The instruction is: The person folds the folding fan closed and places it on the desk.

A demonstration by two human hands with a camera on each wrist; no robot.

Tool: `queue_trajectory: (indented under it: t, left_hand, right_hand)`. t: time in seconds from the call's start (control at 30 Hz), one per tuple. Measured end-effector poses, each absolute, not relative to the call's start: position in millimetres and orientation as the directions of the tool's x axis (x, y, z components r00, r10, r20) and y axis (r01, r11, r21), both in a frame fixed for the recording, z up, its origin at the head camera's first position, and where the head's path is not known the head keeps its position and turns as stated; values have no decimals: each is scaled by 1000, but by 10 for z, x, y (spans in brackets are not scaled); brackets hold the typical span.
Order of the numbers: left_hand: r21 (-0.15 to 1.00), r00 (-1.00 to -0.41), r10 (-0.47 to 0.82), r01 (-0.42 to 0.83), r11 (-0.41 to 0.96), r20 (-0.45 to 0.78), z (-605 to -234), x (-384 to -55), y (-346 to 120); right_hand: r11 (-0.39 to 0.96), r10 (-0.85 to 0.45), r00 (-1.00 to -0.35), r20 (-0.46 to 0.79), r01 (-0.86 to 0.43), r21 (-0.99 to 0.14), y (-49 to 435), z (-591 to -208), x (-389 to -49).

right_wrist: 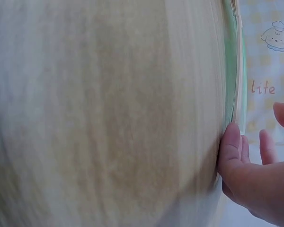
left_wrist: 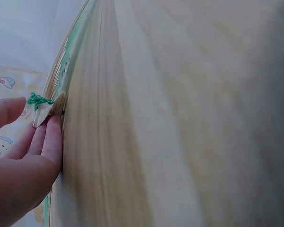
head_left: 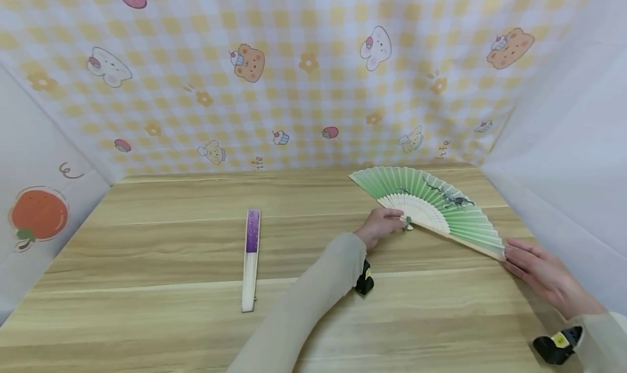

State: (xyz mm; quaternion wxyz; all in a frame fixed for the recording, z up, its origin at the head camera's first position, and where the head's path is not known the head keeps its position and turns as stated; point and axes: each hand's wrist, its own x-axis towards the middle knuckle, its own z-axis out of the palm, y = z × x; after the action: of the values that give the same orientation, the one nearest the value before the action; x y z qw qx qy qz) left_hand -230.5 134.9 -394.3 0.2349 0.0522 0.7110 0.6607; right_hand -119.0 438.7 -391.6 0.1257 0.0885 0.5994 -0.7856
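A green folding fan (head_left: 416, 190) lies spread on the right of the table, with pale ribs and a dark branch print. My left hand (head_left: 381, 225) is at its pivot end, by the green knotted cord (left_wrist: 39, 100). In the left wrist view its fingers touch the rib ends from beside the table, while the thumb stands apart near the cord. My right hand (head_left: 543, 275) touches the outer tip of the fan's near guard with extended fingers. Its thumb is off the fan in the right wrist view. A closed purple fan (head_left: 252, 234) lies left of centre.
The wood-grain table (head_left: 161, 269) meets a yellow checked cloth (head_left: 294, 90) with cartoon prints at the back. White cloth (head_left: 563, 144) stands along the right side, and another white sheet (head_left: 44, 139) along the left. Black wrist cameras (head_left: 555, 347) are strapped on both sleeves.
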Motion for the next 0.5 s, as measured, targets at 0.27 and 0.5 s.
queue_trajectory:
  t: [0.27, 0.5]
  left_hand:
    - [961, -881, 383, -256, 103, -276, -3961, -2291, 1353]
    - [958, -879, 382, -277, 75, -284, -3968, -2265, 1350]
  right_hand:
    - [-220, -26, -948, -317, 314, -923, 4353, -3895, -1169]
    - [-190, -9, -943, -334, 329, -925, 4353, -3895, -1151]
